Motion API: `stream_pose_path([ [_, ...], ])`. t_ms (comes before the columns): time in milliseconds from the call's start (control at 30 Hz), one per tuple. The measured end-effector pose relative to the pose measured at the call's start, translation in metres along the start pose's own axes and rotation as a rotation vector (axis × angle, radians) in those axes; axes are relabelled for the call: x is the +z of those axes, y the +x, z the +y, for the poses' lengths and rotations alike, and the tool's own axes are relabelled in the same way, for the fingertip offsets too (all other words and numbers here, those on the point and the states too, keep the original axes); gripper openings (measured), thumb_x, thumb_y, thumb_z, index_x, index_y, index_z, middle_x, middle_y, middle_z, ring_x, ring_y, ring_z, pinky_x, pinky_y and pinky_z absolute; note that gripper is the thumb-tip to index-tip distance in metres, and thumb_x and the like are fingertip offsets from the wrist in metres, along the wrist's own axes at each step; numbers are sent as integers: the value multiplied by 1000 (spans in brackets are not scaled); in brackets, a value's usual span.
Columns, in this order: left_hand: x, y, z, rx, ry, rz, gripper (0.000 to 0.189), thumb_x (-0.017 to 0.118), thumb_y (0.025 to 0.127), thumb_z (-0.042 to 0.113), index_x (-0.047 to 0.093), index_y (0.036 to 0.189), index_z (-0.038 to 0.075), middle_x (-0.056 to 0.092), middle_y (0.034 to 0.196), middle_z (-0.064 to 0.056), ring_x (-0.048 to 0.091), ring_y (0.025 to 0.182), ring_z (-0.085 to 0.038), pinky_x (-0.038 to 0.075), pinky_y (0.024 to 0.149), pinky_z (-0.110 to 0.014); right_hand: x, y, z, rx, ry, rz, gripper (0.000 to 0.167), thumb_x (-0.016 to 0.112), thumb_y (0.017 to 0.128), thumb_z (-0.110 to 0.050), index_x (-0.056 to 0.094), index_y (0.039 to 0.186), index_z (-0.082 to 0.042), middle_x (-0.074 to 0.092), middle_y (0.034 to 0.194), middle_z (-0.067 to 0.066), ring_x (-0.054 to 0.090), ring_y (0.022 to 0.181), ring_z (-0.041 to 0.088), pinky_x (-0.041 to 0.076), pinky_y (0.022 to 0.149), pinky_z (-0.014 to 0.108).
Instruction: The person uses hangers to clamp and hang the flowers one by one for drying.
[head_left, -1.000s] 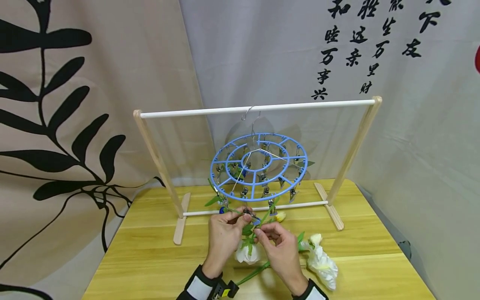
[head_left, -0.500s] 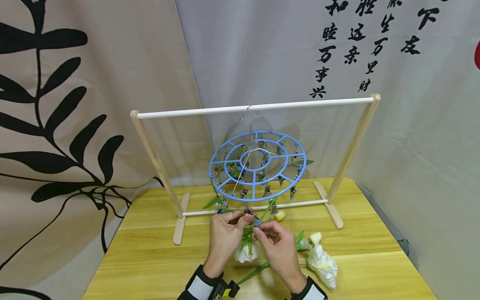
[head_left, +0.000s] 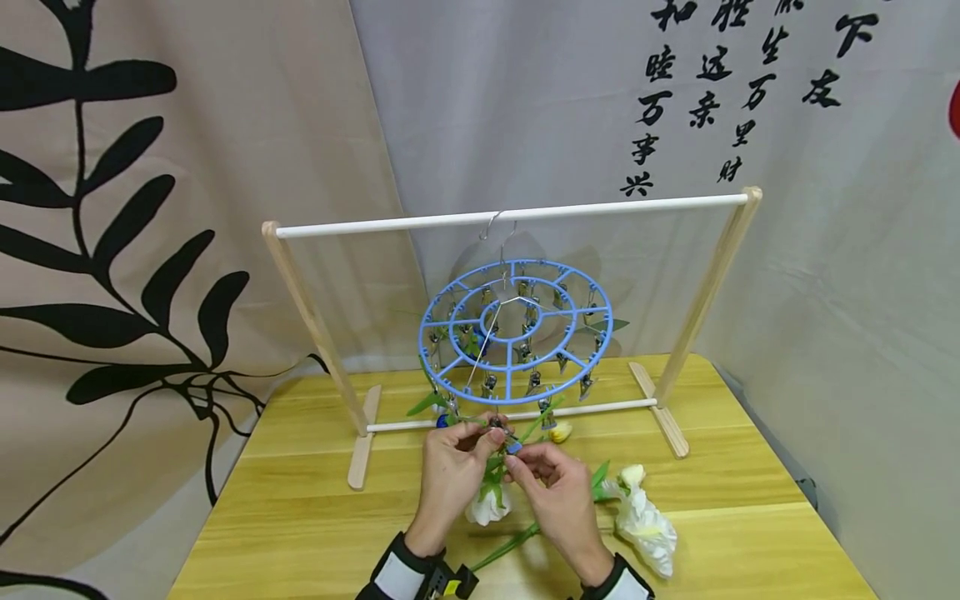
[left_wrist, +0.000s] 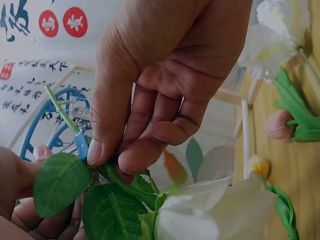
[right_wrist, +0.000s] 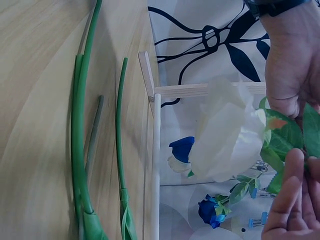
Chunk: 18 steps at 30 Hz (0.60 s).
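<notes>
A round blue clip hanger (head_left: 510, 401) with metal clips hangs from the white rail. Just under its front rim my left hand (head_left: 452, 479) pinches a metal clip with a blue tip (left_wrist: 81, 145). My right hand (head_left: 557, 498), close beside it, pinches the leafy stem of a white rose (head_left: 489, 505) right at the blue tip. The stem's cut end (left_wrist: 62, 110) sticks up past the clip, while the bloom hangs head-down below both hands. In the right wrist view, blue roses (right_wrist: 210, 210) hang behind the white rose. Leaves and fingers hide the clip's mouth.
A wooden-legged rack with a white rail (head_left: 615, 209) stands on the wooden table (head_left: 300, 533). White flowers (head_left: 647, 533) lie at the right, with green stems (head_left: 510, 546) in front. A yellow bud (head_left: 560, 432) shows behind the right hand. Patterned cloth hangs behind.
The white rose's bloom has swung slightly left. Both hands keep nearly the same place and hold; the head view has shifted a little.
</notes>
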<state>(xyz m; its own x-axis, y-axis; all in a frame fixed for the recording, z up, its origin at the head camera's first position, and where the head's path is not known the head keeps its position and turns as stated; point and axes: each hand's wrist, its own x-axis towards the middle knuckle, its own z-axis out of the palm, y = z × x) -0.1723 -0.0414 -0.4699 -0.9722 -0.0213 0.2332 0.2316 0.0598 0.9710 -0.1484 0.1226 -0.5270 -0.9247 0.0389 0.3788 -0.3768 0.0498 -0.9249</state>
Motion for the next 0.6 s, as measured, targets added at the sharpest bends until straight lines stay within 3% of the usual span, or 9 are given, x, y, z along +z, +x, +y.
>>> stream_pose_path([
  [200, -2, -2, -1, -35, 17, -23, 18, 86, 108, 17, 90, 119, 3, 91, 115, -14, 88, 109, -19, 66, 91, -18, 1, -2, 2, -6, 7, -21, 5, 85, 105, -1, 83, 109, -2, 88, 97, 18, 87, 81, 17, 69, 73, 24],
  [233, -3, -2, -2, -38, 7, -31, 20, 86, 108, 17, 89, 122, 2, 91, 118, -14, 88, 110, -19, 66, 93, -18, 2, -2, 3, -2, 9, -19, 5, 85, 105, -1, 83, 109, -3, 88, 96, 17, 87, 81, 17, 63, 77, 17],
  [267, -3, -3, -2, -42, -5, -38, 22, 86, 108, 16, 88, 124, 2, 90, 120, -15, 88, 111, -19, 66, 94, -18, 2, -2, 3, 0, 9, -17, 6, 85, 105, -1, 84, 109, -5, 88, 95, 16, 87, 82, 16, 57, 84, 12],
  [333, -3, -3, -3, -54, -44, -55, 26, 85, 108, 14, 85, 131, 0, 89, 126, -19, 87, 114, -17, 66, 99, -18, 2, -2, 3, 3, 4, -11, 7, 86, 104, -2, 84, 109, -8, 88, 93, 14, 87, 82, 15, 41, 112, 20],
  [433, -4, -4, -3, -58, -94, -76, 32, 83, 109, 11, 81, 139, -2, 87, 128, -22, 87, 116, -15, 65, 103, -19, 2, -3, 4, -10, 0, -13, 7, 86, 105, -3, 84, 109, -8, 88, 93, 14, 87, 82, 14, 40, 112, 20],
  [467, -5, -4, -3, -56, -97, -81, 33, 82, 110, 10, 80, 140, -2, 87, 128, -22, 87, 117, -16, 65, 105, -19, 2, -3, 5, -21, -4, -16, 7, 85, 105, -2, 84, 110, -7, 88, 93, 15, 87, 82, 15, 50, 100, 15],
  [533, -5, -4, -4, -48, -93, -89, 35, 82, 110, 11, 79, 143, -1, 88, 127, -21, 87, 118, -17, 65, 106, -19, 2, -3, 5, -36, -8, -25, 7, 84, 106, -1, 84, 111, -5, 88, 96, 16, 87, 83, 14, 64, 81, 19],
  [600, -6, -4, -4, -37, -75, -93, 36, 81, 111, 14, 78, 144, -1, 88, 126, -19, 86, 120, -21, 64, 107, -19, 1, -4, 6, -55, -3, -34, 8, 83, 106, 0, 83, 113, -3, 88, 99, 19, 87, 84, 14, 68, 74, 22],
])
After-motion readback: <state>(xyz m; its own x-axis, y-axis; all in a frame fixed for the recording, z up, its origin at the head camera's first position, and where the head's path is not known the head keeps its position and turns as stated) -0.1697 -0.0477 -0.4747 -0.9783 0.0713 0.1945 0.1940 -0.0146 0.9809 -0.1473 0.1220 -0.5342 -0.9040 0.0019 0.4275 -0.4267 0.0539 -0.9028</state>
